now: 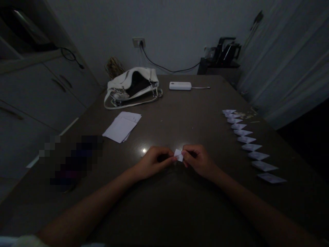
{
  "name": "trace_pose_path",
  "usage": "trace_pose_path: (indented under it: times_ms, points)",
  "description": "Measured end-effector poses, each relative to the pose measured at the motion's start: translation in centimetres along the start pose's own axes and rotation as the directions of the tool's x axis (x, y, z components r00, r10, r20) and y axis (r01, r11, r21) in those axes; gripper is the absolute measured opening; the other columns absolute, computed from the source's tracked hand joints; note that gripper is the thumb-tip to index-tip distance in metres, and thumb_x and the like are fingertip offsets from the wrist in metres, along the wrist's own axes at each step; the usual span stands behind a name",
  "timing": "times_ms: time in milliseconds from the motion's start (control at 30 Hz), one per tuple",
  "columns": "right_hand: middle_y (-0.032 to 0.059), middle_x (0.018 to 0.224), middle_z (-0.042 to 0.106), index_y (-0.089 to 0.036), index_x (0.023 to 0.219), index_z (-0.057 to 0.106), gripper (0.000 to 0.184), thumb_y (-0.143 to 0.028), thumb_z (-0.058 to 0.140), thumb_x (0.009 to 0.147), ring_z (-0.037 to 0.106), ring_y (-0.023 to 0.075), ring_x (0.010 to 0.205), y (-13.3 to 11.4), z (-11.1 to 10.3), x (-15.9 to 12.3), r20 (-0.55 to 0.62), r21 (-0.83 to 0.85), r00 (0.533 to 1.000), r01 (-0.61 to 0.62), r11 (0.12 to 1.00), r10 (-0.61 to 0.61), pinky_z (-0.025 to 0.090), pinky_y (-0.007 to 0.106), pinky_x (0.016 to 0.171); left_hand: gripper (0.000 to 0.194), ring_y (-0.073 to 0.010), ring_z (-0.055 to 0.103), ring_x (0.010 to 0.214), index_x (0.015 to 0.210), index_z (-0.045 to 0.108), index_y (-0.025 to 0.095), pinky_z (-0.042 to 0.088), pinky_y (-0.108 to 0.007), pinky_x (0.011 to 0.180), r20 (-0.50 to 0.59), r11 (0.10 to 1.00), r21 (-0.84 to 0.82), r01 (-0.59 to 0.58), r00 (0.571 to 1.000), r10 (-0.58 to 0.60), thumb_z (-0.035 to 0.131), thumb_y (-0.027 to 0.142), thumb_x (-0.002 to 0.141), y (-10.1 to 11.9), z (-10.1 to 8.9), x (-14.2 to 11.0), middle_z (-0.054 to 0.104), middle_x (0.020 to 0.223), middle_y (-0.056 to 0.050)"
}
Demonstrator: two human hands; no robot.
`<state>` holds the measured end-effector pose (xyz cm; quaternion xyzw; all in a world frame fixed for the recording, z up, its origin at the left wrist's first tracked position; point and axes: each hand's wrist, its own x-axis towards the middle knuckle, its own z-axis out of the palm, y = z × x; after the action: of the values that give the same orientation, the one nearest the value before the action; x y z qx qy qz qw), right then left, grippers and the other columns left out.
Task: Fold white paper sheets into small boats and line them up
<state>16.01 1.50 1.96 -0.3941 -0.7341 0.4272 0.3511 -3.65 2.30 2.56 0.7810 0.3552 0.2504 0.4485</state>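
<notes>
A small folded white paper piece (178, 155) is pinched between both my hands low over the dark table (180, 113). My left hand (155, 161) grips its left side with closed fingers. My right hand (196, 158) pinches its right side. To the right, a row of several folded white paper pieces (250, 145) lies in a line toward the table's right edge. A stack of flat white paper sheets (122, 127) lies to the upper left of my hands.
A white handbag (132, 87) lies open at the back of the table, with a white power bank (180, 85) and its cable beside it. A blurred dark object (74, 159) sits at the left. Cabinets stand left, a curtain right.
</notes>
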Motion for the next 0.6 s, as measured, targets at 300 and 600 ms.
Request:
trace_pose_path:
  times_ms: [300,600]
  points:
    - [-0.0018,0.052,0.048,-0.017,0.056,0.047,0.037,-0.032,0.041,0.089,0.046,0.0096,0.050,0.09,-0.04,-0.10,0.095,0.048,0.995,-0.001,0.999,-0.004,0.033,0.022,0.050,0.024,-0.0095,0.052,0.062,0.072,0.058,0.012,0.039,-0.019,0.057,0.048,0.984,-0.156,0.083,0.996,-0.077,0.055,0.031,0.086,0.40,-0.19,-0.19,0.056,0.065,0.000]
    - [-0.0035,0.053,0.045,-0.013,0.066,0.061,0.037,-0.038,0.047,0.090,0.040,0.0072,0.049,0.21,0.12,-0.08,0.276,-0.035,0.961,0.024,0.999,-0.013,0.028,0.019,0.048,0.019,-0.0110,0.057,0.062,0.081,0.065,0.009,0.043,-0.020,0.058,0.195,0.996,-0.085,-0.007,0.981,0.024,0.057,0.027,0.083,0.27,-0.03,-0.37,0.063,0.068,-0.003]
